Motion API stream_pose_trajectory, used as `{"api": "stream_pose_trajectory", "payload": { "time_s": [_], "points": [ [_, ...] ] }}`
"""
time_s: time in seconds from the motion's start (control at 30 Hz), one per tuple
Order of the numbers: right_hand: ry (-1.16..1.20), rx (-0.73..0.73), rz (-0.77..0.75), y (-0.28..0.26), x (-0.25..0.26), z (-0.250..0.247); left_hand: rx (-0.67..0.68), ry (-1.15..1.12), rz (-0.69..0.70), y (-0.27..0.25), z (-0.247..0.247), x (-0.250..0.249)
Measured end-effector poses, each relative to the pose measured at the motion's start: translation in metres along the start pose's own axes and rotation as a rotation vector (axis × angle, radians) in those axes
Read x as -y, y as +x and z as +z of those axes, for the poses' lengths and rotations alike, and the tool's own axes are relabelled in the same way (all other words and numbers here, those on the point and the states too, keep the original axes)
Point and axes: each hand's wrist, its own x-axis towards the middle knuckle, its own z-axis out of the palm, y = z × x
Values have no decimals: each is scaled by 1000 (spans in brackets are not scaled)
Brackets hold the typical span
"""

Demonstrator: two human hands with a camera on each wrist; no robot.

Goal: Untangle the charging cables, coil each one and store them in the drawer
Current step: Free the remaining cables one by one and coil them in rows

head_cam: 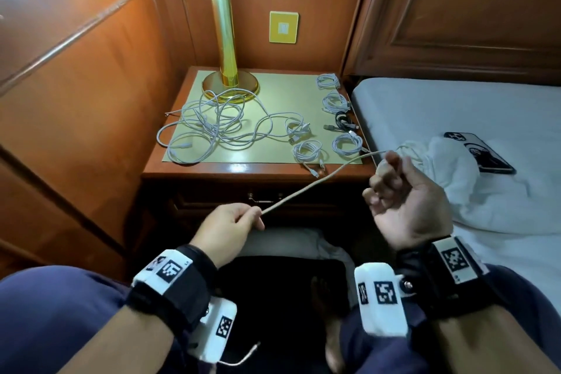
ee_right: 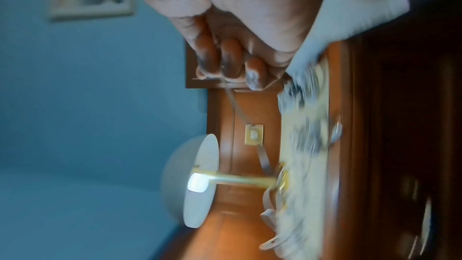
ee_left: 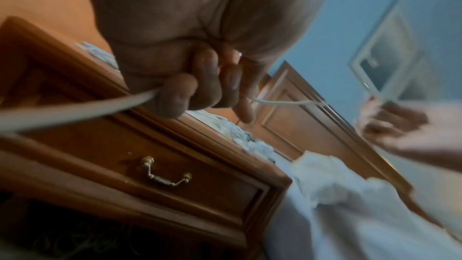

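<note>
We sit by the bed and hold one pale cable point(head_cam: 318, 181) between our two hands. Our left hand point(head_cam: 230, 226) is curled into a fist around one end of it, low down in front of the drawer point(ee_left: 160, 157). In the left wrist view the fingers point(ee_left: 180, 96) wrap right round the cable point(ee_left: 75, 110), and it runs out both sides of the fist. Our right hand point(head_cam: 406, 200) is up higher, beside the bed, palm turned toward us. Its fingers point(ee_right: 230, 58) are bent over and pinch the thin cable near its other end — the right wrist view is blurry, so we cannot tell how many loops are in that hand.

The cable is pulled almost straight from one hand to the other, in the air, in front of the nightstand point(head_cam: 249, 171).

On top of the nightstand lies a big messy tangle of white cables point(head_cam: 212, 127), near the foot of the gold lamp point(head_cam: 226, 48). To the right of the tangle are small neat coils point(head_cam: 347, 144) — most are white, and one black coil point(head_cam: 344, 121) sits among them, close to the edge by the bed.

The drawer is closed, with its little metal handle point(ee_left: 166, 175) hanging down.

On the white bed sheet point(head_cam: 455, 106) lies a phone point(head_cam: 479, 155), next to a crumpled white cloth point(head_cam: 449, 173).
</note>
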Motion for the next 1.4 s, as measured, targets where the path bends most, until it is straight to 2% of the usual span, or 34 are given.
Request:
{"api": "stream_pose_trajectory", "payload": {
  "time_s": [0.03, 0.1, 0.2, 0.27, 0.33, 0.37, 0.43, 0.5, 0.6, 0.67, 0.73, 0.8, 0.9, 1.0, 1.1, 1.23, 1.3, 1.4],
  "points": [
    [-124, -1, -90, 3, 0, -3, 37, 62, 12, -3, 6, -1],
    [-521, 61, -263, 3, -9, -6, 98, 150, 98, -10, 14, -6],
    [-1166, 286, -406, -6, -35, -1, 183, 170, 276, -22, 19, -17],
    [-1430, 478, -338, -13, -46, 3, 173, 137, 391, -25, 18, -21],
    [-1509, 587, -134, -18, -48, 6, 95, 113, 511, -22, 12, -21],
    [-1489, 619, -56, -20, -47, 8, 61, 113, 565, -20, 8, -20],
    [-1378, 642, -12, -24, -49, 10, 12, 108, 625, -19, 2, -21],
    [-1152, 622, 40, -29, -51, 15, -7, 36, 600, -20, -2, -24],
    [-792, 595, 165, -34, -50, 21, 53, -89, 491, -21, -4, -30],
    [-695, 599, 212, -36, -46, 23, 131, -43, 491, -19, -4, -26],
    [-687, 585, 231, -36, -44, 22, 190, 9, 486, -17, -3, -22],
    [-663, 545, 259, -34, -41, 20, 193, 31, 484, -17, -2, -21],
    [-555, 512, 271, -31, -38, 18, 70, 77, 504, -14, -4, -22],
    [-458, 528, 322, -30, -38, 15, -35, 76, 455, -10, -8, -21],
    [-488, 565, 353, -30, -40, 14, -64, 46, 442, -11, -10, -18],
    [-481, 495, 374, -27, -38, 14, -62, 38, 473, -12, -9, -18],
    [-536, 468, 334, -26, -36, 14, -63, 33, 486, -11, -8, -19],
    [-654, 537, 244, -26, -40, 12, -84, 34, 490, -10, -7, -17]
  ]
}}
